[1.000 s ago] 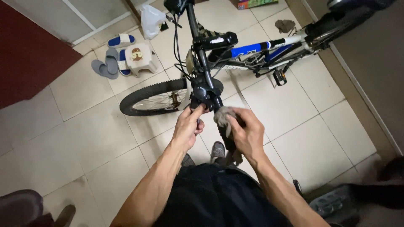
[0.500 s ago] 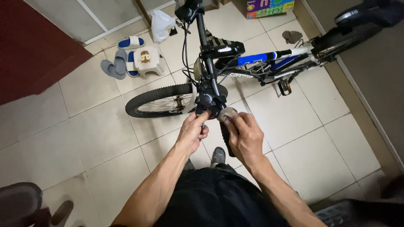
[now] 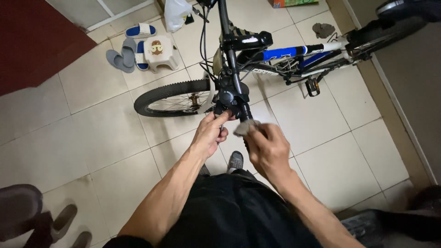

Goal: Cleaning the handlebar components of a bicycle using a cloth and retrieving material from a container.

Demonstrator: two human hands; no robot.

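Note:
A black, blue and white bicycle [image 3: 285,53] stands on the tiled floor in front of me, front wheel [image 3: 172,97] turned left. My left hand [image 3: 210,134] grips the black lever and shifter block [image 3: 228,100] on the near end of the handlebar. Just right of it, my right hand [image 3: 268,149] is closed around the handlebar grip with a small grey cloth [image 3: 245,126] pinched against it. The grip itself is hidden under that hand.
A small white stool [image 3: 158,52] and blue and grey slippers [image 3: 123,56] lie at the upper left, near a white plastic bag [image 3: 177,13]. A dark red mat [image 3: 32,43] covers the far left. Shoes [image 3: 64,220] sit at the lower left; a wall runs along the right.
The view has shifted so the bicycle sits slightly higher. My hands stay on the handlebar end; the right hand with the cloth has slid a little along the grip.

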